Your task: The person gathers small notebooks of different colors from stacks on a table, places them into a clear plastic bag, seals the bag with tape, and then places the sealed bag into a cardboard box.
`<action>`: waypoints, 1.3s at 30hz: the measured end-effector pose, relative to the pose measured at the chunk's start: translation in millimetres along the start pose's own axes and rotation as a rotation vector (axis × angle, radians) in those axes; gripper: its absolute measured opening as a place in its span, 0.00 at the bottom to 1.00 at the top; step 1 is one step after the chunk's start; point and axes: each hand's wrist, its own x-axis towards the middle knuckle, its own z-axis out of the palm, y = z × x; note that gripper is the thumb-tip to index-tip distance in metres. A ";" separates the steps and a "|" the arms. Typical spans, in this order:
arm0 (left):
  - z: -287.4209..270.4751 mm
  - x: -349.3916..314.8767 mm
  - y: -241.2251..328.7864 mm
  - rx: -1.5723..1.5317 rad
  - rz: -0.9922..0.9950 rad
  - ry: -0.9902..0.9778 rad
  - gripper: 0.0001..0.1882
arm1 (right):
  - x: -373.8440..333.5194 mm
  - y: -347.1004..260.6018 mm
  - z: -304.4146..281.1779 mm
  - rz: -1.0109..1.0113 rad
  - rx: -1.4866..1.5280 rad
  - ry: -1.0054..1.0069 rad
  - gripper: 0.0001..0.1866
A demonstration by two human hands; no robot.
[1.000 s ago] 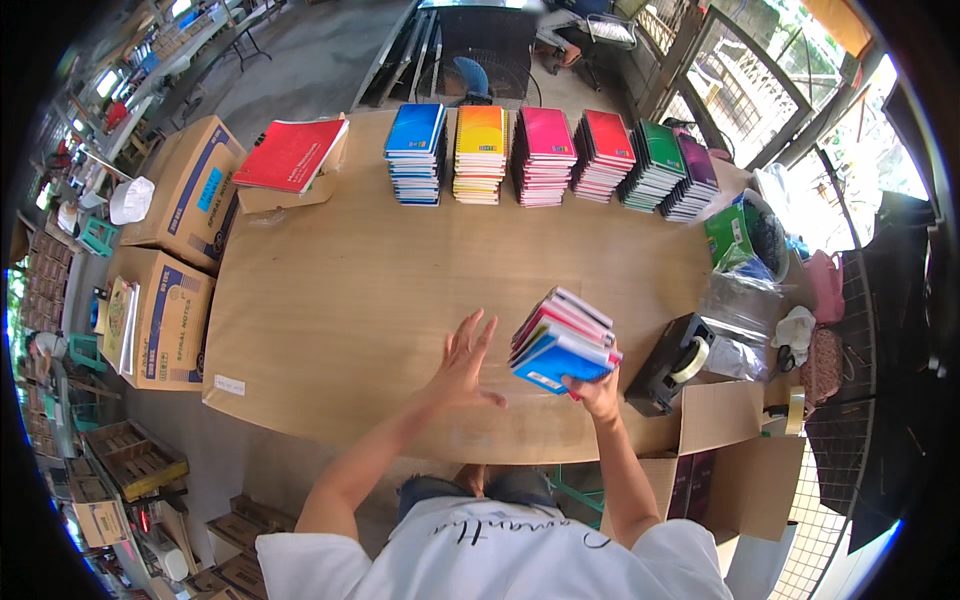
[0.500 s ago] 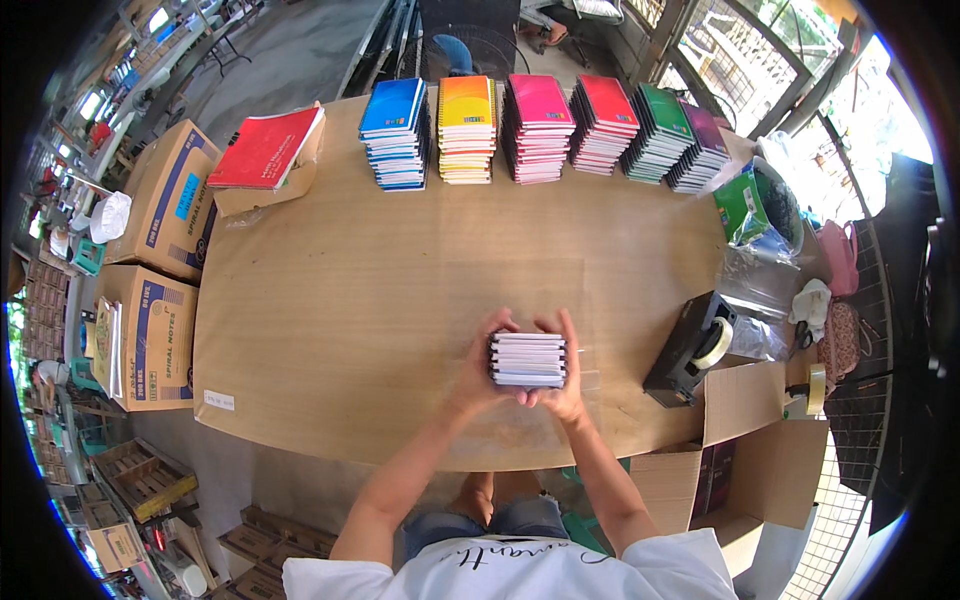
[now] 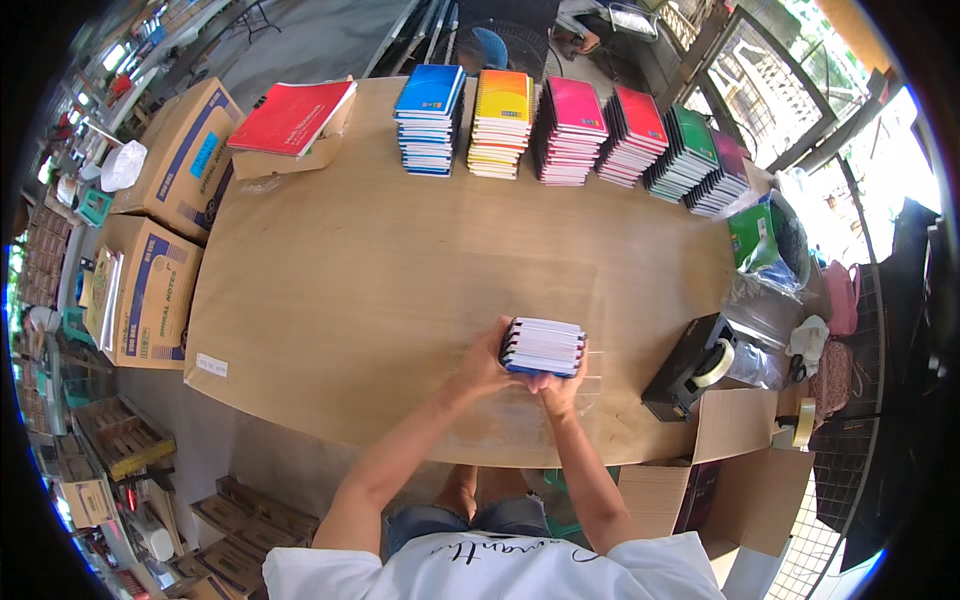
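Observation:
A small block of spiral notebooks point(image 3: 543, 345) is held upright between my two hands, white page edges facing up and a blue cover at its near side. My left hand point(image 3: 490, 358) wraps its left side, and my right hand point(image 3: 562, 385) grips the right and near lower side. Both hands are closed on the block, just over the near part of the brown table point(image 3: 350, 300). Under them lies a clear plastic sheet point(image 3: 480, 420). Along the far edge stand notebook stacks: blue point(image 3: 429, 120), yellow point(image 3: 500, 122), pink point(image 3: 570, 130), red point(image 3: 633, 135), green point(image 3: 682, 152) and purple point(image 3: 718, 175).
A black tape dispenser point(image 3: 685, 370) stands at the right, near an open carton point(image 3: 735, 400). Clear plastic bags point(image 3: 755, 310) lie behind it. Large cartons point(image 3: 160, 290) stand at the left. A red notebook point(image 3: 290, 118) rests in a cut box at far left.
The notebook block has tilted and turned in my hands, showing more of its near side and blue cover. My head view has shifted, so the table's contents sit differently in the picture.

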 end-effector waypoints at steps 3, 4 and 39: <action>16.7 -27.3 9.2 0.225 0.216 0.085 0.48 | 19.4 -56.2 -14.2 -0.065 -0.109 -0.177 0.48; 20.7 -46.9 15.5 0.338 0.170 0.155 0.46 | 35.7 -73.3 -21.9 0.039 -0.233 -0.347 0.46; -4.7 -113.0 -11.2 0.699 0.012 -0.126 0.11 | 72.9 -104.8 -16.7 -0.173 -0.796 -0.845 0.24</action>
